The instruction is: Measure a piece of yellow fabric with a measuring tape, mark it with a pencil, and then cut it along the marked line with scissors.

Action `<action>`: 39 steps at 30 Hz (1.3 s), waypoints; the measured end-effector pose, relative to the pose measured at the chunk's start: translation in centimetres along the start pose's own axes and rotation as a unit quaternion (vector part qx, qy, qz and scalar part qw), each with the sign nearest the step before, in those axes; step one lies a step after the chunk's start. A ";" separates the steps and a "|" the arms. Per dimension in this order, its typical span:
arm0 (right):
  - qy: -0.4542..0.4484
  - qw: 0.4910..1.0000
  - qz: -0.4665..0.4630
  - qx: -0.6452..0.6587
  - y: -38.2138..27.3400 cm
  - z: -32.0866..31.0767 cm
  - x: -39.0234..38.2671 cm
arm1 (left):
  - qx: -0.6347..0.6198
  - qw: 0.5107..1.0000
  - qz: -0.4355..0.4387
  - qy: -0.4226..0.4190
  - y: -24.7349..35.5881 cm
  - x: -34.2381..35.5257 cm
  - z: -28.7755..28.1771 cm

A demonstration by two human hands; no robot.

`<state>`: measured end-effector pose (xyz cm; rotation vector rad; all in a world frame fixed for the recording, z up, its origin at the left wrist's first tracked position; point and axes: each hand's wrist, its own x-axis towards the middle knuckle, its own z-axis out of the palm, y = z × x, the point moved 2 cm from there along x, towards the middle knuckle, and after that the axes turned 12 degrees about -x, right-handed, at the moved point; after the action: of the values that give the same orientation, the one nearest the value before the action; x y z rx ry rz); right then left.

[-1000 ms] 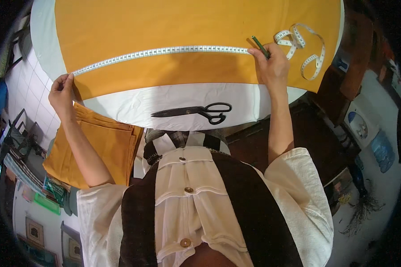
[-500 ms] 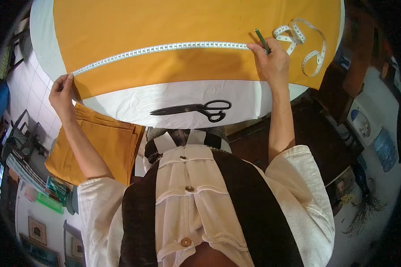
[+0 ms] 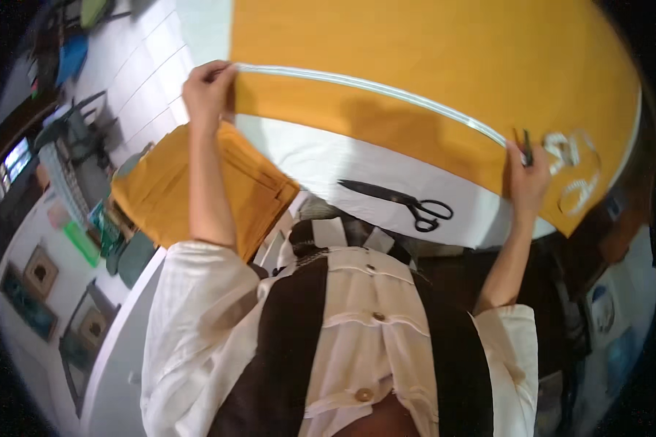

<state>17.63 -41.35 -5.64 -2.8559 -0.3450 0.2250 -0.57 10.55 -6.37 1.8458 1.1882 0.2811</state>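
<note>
A white tape measure (image 3: 372,92) stretches across mustard-yellow fabric (image 3: 423,44) lying on a white-covered table (image 3: 255,136). My left hand (image 3: 211,95) pinches the tape's end at the fabric's left edge. My right hand (image 3: 526,170) holds a dark green pen (image 3: 525,140), its thumb on the other end of the stretched length; the rest of the tape lies in loose, blurred loops to its right. Large black scissors (image 3: 395,199) lie on the white cover between my hands, closer to my body.
Folded yellow cloth (image 3: 160,191) lies beside the table, under my left forearm. A chair (image 3: 80,131) and other furniture stand on white tiles at the far left. Framed pictures (image 3: 44,273) show at the lower left, and dark wooden furniture (image 3: 594,233) at the right.
The whole view has swung: the table, cloth and scissors now appear shifted right and tilted down toward the right. Both hands keep their hold, and the picture is more blurred.
</note>
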 end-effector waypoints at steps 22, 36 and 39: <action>-0.073 0.995 0.043 0.045 0.0 -0.3 0.5 | 0.001 1.000 -0.016 0.019 1.1 -0.8 -0.2; -0.052 0.995 0.072 0.053 -0.2 0.3 0.5 | 0.047 0.987 0.137 -0.069 -0.6 0.6 0.3; -0.054 0.994 0.077 0.048 -0.1 0.0 0.5 | 0.051 0.987 0.131 -0.074 -0.6 0.7 0.4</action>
<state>18.06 -41.09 -5.68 -2.7831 -0.1290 0.4150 -0.36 10.98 -7.21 2.0766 0.8735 0.2286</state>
